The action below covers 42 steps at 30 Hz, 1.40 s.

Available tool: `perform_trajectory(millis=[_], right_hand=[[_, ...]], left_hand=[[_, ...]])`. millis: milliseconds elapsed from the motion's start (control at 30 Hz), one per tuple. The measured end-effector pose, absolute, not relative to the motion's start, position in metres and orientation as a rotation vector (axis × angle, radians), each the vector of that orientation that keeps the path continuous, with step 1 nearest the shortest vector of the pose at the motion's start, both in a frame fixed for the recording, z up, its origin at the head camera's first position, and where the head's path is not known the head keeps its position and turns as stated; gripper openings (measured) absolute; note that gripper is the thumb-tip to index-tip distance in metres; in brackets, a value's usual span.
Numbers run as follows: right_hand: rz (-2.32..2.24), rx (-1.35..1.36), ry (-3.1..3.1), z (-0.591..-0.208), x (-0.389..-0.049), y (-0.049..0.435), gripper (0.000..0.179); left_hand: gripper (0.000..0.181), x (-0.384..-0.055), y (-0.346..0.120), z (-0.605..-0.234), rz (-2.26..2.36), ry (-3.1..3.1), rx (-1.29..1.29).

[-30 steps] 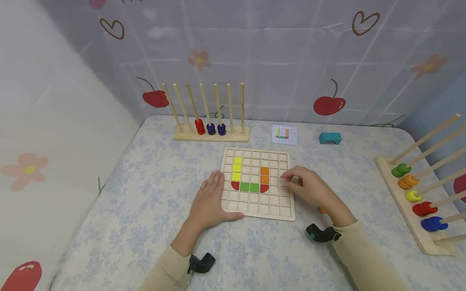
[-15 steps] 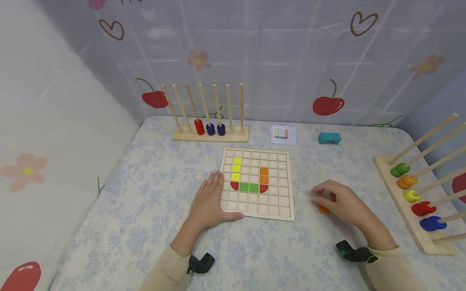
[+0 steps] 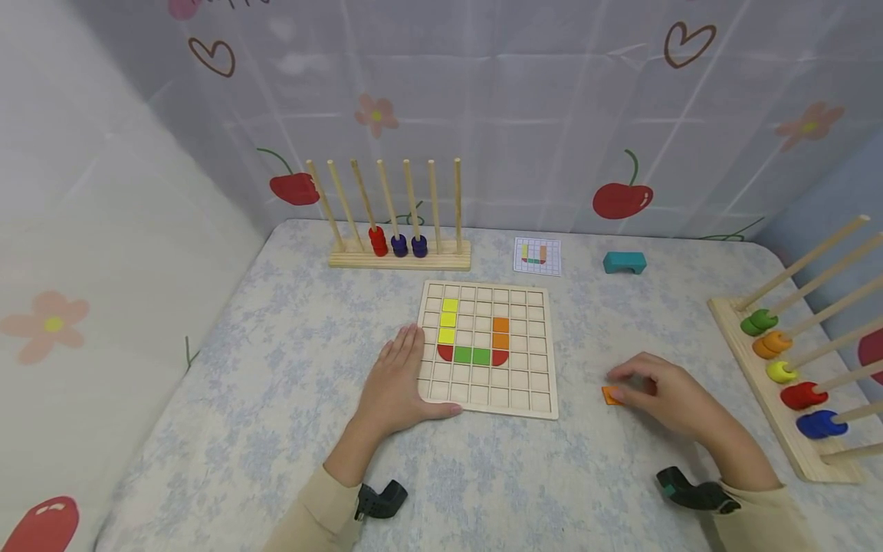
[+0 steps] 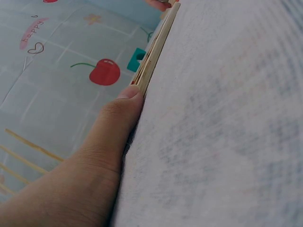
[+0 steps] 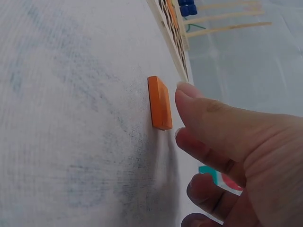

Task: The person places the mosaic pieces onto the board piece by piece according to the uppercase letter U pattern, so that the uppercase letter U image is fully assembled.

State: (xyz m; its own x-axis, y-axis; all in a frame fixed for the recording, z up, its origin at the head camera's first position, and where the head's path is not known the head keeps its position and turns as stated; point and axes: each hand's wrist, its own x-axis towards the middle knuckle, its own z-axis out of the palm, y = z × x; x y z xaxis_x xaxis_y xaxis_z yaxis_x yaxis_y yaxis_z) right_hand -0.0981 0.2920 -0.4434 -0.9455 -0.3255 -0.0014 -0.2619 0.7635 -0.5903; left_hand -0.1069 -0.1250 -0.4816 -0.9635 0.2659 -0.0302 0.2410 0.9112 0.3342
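Observation:
A square wooden grid board (image 3: 520,381) lies mid-table, bearing a U of yellow, red, green and orange tiles. My left hand (image 3: 392,387) rests flat at its lower left corner, fingers along the left side and thumb along the near edge. In the left wrist view that thumb (image 4: 120,111) meets the board's edge. To the right of the board, a loose orange square tile (image 5: 160,105) lies on the cloth. My right hand (image 3: 665,392) hovers right over this tile, thumb and fingers loosely bent and apart; the right wrist view shows a gap between thumb tip and tile.
Behind the board stands a wooden peg rack (image 3: 400,261) with red and dark blue beads. A small pattern card (image 3: 537,256) and a teal arch block (image 3: 624,262) lie at the back. Another peg rack (image 3: 786,399) with coloured beads stands at the right.
My right hand has moved from the board's right edge rightward and toward me, to the loose orange tile. The left hand has stayed in place.

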Motion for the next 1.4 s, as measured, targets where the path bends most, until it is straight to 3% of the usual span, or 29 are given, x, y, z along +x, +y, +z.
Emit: perform_trajectory(millis=[833, 1100, 1400], right_hand=[[-0.978, -0.353, 2.766, -0.445, -0.105, 0.285, 0.018], [-1.066, -0.313, 2.837, -0.441, -0.122, 0.281, 0.013], [-1.093, -0.283, 2.798, -0.438, -0.153, 0.255, 0.019]], left_hand=[[0.139, -0.107, -0.125, -0.481, 0.531, 3.0, 0.394], [0.139, -0.106, -0.124, -0.479, 0.529, 2.983, 0.389], [0.14, -0.106, -0.124, -0.48, 0.528, 3.002, 0.398]])
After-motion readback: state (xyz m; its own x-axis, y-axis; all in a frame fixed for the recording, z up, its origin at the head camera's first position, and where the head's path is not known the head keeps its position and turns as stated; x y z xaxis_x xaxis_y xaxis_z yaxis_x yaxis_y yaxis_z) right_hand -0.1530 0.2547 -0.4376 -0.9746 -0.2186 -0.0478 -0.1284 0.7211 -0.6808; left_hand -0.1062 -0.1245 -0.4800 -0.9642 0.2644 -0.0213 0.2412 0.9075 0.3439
